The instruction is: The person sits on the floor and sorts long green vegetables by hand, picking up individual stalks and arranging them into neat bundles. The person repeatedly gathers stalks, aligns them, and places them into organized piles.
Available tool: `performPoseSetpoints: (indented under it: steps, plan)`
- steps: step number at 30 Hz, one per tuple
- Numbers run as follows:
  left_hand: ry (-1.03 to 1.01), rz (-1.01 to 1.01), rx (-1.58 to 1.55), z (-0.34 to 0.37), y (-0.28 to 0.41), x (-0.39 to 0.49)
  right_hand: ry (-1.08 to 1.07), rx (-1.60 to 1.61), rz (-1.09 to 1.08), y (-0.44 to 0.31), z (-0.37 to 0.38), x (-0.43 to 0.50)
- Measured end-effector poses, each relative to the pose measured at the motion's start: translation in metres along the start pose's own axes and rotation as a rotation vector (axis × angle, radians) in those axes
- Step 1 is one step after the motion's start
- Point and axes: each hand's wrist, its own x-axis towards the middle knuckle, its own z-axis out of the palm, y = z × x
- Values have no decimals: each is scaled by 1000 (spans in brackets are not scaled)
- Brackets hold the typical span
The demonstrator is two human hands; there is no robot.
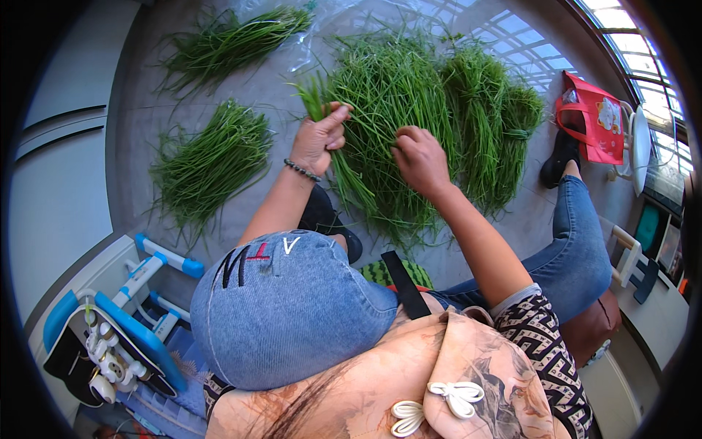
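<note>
My left hand (pixel 321 137), with a dark beaded bracelet on its wrist, is closed around a small bunch of green chives (pixel 351 181). Leaf ends stick out above the thumb, and the rest hangs below the fist. Beside it spreads a large loose heap of chives (pixel 395 93) on the grey floor. Over the right part of this heap, my right hand (pixel 421 159) has its fingers curled and pinched together. Whether a stalk is between those fingertips cannot be made out.
Two chive piles (pixel 211 159) (pixel 241 46) lie to the left, and bundled chives (pixel 477 110) lie right of the heap. Clear plastic (pixel 307 46) is at the top. A red bag (pixel 595 120) stands far right. A blue-and-white folding frame (pixel 142 280) is lower left.
</note>
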Motion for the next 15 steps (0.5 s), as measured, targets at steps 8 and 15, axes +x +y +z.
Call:
performPoseSetpoints:
  steps: [8, 15]
  plan:
    - [9, 81, -92, -13, 22, -6, -63, -474, 296, 73, -32, -32]
    - [-24, -29, -8, -5, 5, -5, 184, -68, 251, 40, -36, 9]
